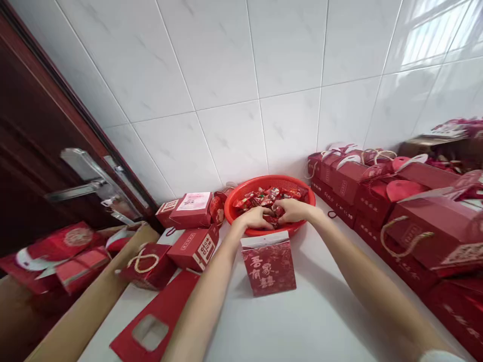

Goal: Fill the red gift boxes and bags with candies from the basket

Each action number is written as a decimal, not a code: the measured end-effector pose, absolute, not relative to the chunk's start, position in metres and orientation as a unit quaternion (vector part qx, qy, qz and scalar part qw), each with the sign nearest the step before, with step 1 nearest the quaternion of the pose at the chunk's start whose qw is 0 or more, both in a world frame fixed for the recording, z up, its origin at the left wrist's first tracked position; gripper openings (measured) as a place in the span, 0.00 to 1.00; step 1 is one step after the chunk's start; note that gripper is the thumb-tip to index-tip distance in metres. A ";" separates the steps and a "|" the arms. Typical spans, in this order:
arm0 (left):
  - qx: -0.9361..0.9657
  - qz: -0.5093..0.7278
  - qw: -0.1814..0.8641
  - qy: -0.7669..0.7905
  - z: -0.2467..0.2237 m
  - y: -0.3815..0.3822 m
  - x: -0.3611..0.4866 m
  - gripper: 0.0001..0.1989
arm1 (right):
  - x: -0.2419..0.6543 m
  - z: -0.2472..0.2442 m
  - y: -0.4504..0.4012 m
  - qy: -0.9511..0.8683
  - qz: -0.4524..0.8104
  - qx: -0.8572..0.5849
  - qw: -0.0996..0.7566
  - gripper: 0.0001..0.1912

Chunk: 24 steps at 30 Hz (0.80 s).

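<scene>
Both hands reach into a red plastic basket (271,179) of red-wrapped candies (251,201) against the wall. My left hand (257,217) is at the basket's front, its curled fingers among the wrappers; what they grip is too small to name. Close beside it, my right hand (290,210) has its fingers bent around some candies. Just in front of the basket, a dark red paper box (269,266) with white characters stands upright on the white table (264,327), its pale top edge showing.
Stacked red gift boxes with rope handles (415,221) line the right side. More red boxes (192,246) and a flat red piece with a cutout (169,306) lie at left. A cardboard carton (94,286) stands by the door handle (90,171).
</scene>
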State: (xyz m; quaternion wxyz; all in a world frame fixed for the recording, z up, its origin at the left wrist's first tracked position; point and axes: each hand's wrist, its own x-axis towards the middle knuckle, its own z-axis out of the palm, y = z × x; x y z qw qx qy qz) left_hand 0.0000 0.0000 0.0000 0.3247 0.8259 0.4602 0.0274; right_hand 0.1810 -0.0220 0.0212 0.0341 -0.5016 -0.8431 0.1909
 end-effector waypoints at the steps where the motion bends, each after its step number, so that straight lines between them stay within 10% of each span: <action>1: 0.829 0.017 0.331 0.451 0.000 0.000 0.001 0.31 | 0.180 0.021 -0.020 -0.839 0.190 -0.509 0.017 0.25; 8: 0.828 0.016 0.327 0.455 0.000 0.003 0.002 0.34 | 0.181 0.009 -0.008 -0.836 0.208 -0.506 0.038 0.32; 16: 0.772 0.207 0.327 0.504 -0.005 0.001 0.003 0.24 | 0.191 -0.010 0.000 -0.734 0.334 -0.490 0.329 0.14; 24: 0.702 0.433 0.340 0.453 -0.006 0.003 -0.001 0.17 | 0.197 -0.005 -0.008 -0.571 0.496 -0.397 0.520 0.17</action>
